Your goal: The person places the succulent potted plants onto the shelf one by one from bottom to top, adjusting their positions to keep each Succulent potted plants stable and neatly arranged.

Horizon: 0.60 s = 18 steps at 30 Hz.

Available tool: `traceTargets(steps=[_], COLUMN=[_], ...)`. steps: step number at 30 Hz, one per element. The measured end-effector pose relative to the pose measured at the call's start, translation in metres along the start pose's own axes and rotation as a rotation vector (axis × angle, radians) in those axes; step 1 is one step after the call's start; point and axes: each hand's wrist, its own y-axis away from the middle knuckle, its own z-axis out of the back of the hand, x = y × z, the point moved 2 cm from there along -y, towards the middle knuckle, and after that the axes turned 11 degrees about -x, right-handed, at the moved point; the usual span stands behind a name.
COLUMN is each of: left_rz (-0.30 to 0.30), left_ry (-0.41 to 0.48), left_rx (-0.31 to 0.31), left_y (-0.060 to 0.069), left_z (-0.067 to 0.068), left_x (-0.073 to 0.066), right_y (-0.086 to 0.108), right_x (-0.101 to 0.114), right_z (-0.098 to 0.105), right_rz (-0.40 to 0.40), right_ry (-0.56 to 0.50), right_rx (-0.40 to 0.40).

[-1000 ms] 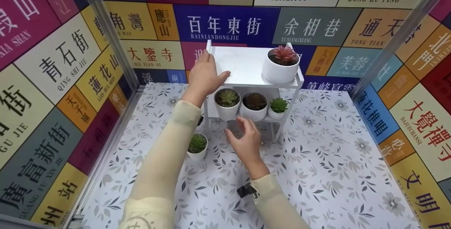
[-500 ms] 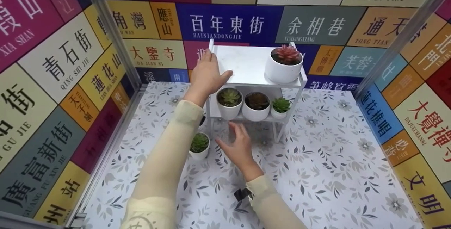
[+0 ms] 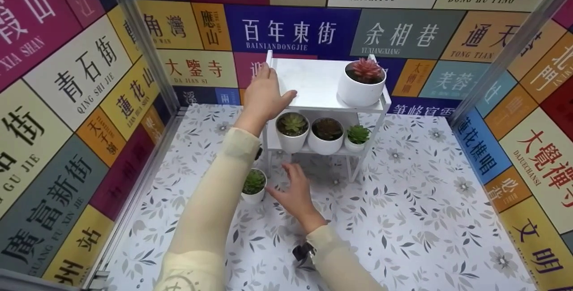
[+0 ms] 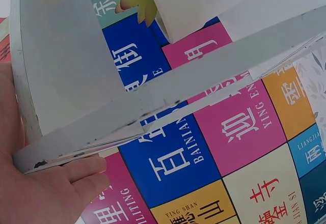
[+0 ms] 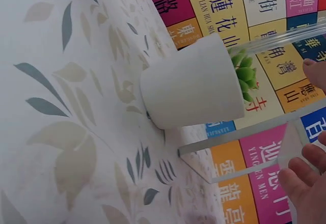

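A two-tier white plant stand (image 3: 309,80) stands on the patterned table surface. My left hand (image 3: 265,96) holds its upper left side, thumb over the top board and fingers along the outer rail (image 4: 117,109). Low in front of the stand, my right hand (image 3: 293,196) is spread, thumb apart from the fingers, holding nothing. Just left of that thumb sits a green succulent in a small white pot (image 3: 254,188), upright on the table. The right wrist view shows this white pot (image 5: 191,86) close up, with the right fingers (image 5: 300,178) apart from it.
On the stand's top board sits a red succulent in a white pot (image 3: 361,85). The lower tier carries a pale green succulent (image 3: 292,132), a dark brown one (image 3: 327,135) and a small green one (image 3: 357,138). Sign-patterned walls (image 3: 291,29) enclose the table.
My right hand has moved down and left, from in front of the lower tier to beside the green succulent's pot. The left hand stays on the stand. The view has shifted slightly.
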Motion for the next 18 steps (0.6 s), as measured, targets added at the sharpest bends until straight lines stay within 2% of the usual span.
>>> traceTargets(steps=[5,13,18], left_rz=[0.007,0.011,0.012], left_ry=[-0.008,-0.003,-0.012], left_rx=[0.008,0.016,0.014], left_y=[-0.001,-0.003,-0.002], left_z=[0.001,0.000,-0.001], left_x=[-0.001,-0.001,0.000], right_y=[0.006,0.013,0.017], right_x=[-0.004,-0.005,-0.006], right_z=[-0.008,-0.020,-0.031], right_rz=[-0.036,-0.148,-0.169], right_ry=[-0.028,-0.062,-0.073], right_rx=[0.054,0.140,0.148])
